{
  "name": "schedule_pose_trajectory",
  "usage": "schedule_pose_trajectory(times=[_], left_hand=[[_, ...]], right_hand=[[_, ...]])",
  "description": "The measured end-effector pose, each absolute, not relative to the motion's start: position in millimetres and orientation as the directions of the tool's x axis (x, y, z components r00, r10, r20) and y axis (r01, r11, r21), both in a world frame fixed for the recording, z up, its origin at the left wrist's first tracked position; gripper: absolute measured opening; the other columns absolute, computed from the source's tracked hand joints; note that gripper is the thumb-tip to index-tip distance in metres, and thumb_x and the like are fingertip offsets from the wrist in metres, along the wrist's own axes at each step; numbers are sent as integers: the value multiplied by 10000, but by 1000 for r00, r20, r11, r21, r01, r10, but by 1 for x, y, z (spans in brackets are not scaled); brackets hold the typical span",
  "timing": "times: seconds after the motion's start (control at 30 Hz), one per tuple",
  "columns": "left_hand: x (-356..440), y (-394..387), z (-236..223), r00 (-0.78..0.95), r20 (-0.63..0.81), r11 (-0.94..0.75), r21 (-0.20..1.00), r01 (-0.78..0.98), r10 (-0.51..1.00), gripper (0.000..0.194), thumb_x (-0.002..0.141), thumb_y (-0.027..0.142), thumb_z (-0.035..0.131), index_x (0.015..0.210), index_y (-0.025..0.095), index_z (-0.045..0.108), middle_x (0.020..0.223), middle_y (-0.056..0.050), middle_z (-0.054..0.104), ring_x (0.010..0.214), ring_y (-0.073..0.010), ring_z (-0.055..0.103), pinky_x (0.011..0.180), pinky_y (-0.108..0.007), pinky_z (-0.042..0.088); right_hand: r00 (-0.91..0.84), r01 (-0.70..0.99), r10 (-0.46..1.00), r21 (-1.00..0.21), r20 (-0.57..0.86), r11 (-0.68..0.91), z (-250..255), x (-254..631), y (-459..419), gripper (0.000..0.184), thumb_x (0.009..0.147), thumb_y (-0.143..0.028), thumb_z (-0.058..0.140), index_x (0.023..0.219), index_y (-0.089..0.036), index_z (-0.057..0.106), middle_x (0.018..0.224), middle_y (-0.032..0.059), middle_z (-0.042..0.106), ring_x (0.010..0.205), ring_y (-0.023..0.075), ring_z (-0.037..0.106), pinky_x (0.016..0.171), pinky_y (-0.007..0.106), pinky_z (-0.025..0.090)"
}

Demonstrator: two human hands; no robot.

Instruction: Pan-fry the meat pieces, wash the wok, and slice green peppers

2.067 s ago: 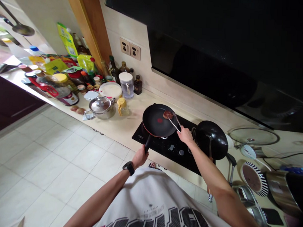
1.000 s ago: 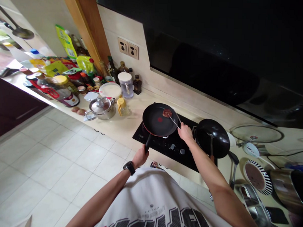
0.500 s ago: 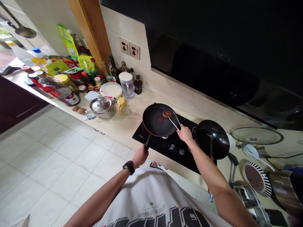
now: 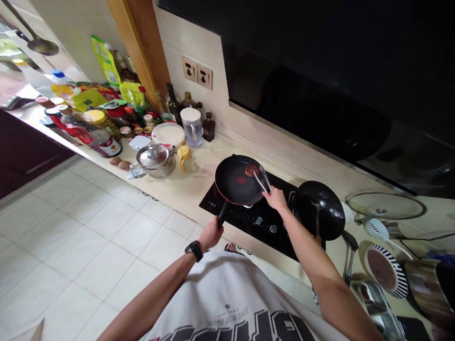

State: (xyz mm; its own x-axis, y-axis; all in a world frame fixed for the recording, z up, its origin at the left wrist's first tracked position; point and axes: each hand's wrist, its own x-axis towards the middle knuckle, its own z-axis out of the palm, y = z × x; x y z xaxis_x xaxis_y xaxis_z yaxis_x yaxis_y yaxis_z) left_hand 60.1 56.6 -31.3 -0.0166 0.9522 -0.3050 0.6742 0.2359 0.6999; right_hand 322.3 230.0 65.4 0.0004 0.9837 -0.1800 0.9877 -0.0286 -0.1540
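My left hand (image 4: 211, 233) is closed around the black handle of a frying pan (image 4: 232, 188), which sits on the left part of the black cooktop (image 4: 248, 221). In my right hand (image 4: 276, 197) is a pair of metal tongs (image 4: 263, 181), reaching over the pan's right side. One tong arm touches a small browned piece of meat (image 4: 252, 170) near the pan's far right edge; the other arm stands apart from it. A red dot marks the pan's dark base.
A black wok (image 4: 318, 209) stands right of the pan. To the left are a lidded steel pot (image 4: 156, 163), a yellow-topped glass jar (image 4: 185, 160) and several bottles. A striped plate (image 4: 385, 272) lies at the right, below a glass lid (image 4: 386, 205). The dark range hood (image 4: 308, 84) overhangs the back.
The tongs' arms have come closer together, and my right hand has shifted slightly left. The meat stays near the same place; my left hand keeps hold of the pan handle.
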Motion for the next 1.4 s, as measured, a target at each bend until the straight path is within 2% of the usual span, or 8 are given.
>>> schedule_pose_trajectory(times=[0.13,0.3,0.4,0.53,0.7,0.87,1.17,1.4], left_hand=[[60,57,-30,-12,-292,223,704,674,956,223,943,161,517,1164,148,485,1017,-152,724,904,-258,703,712,-310,438],[60,56,-27,-11,-300,226,692,685,954,206,950,168,515,1153,143,491,994,-150,722,877,-252,698,689,-303,421],[60,56,-27,-7,-291,216,696,685,957,221,952,169,513,1169,138,484,968,-142,722,851,-247,694,675,-301,414],[59,56,-29,-5,-296,220,701,678,955,233,952,174,516,1179,140,484,966,-138,722,850,-245,693,677,-300,420],[59,56,-31,-12,-292,223,701,678,956,220,945,175,513,1161,138,498,924,-122,718,814,-236,683,669,-298,419],[60,56,-29,-11,-289,218,699,681,957,209,941,182,519,1146,141,509,903,-112,711,788,-229,676,659,-292,415],[62,55,-28,-19,-302,239,711,661,953,236,935,180,525,1167,140,506,903,-110,710,809,-229,678,665,-290,410],[58,50,-33,-14,-270,221,754,619,963,222,921,211,524,1135,155,506,845,-79,690,757,-215,666,647,-280,420]], right_hand=[[23,973,981,-221,-192,-66,68,325,229,299,946,-418,632,1121,-178,658,976,79,743,936,214,701,767,262,482],[-69,934,996,-354,-52,46,62,329,198,331,939,-517,606,1045,-204,627,913,32,714,837,184,678,733,248,453],[-132,920,991,-372,2,123,47,327,168,361,916,-500,634,1110,-195,618,993,53,687,856,186,661,756,252,459],[-126,906,992,-410,-16,108,25,318,137,449,901,-478,650,1240,-190,586,1023,62,660,830,184,640,724,257,465],[-79,855,997,-513,18,77,7,309,118,447,884,-466,648,1218,-174,593,947,49,653,786,190,622,689,273,461],[-37,827,999,-562,-26,16,-3,306,109,358,874,-371,626,1178,-184,601,960,52,657,756,180,615,689,278,467],[-103,745,995,-662,11,85,-5,290,98,563,932,-490,573,1370,-138,540,1026,96,677,685,175,604,708,323,509],[-50,667,996,-739,78,92,9,301,85,619,936,-511,558,1430,-142,503,1055,97,669,637,151,575,690,326,527]])
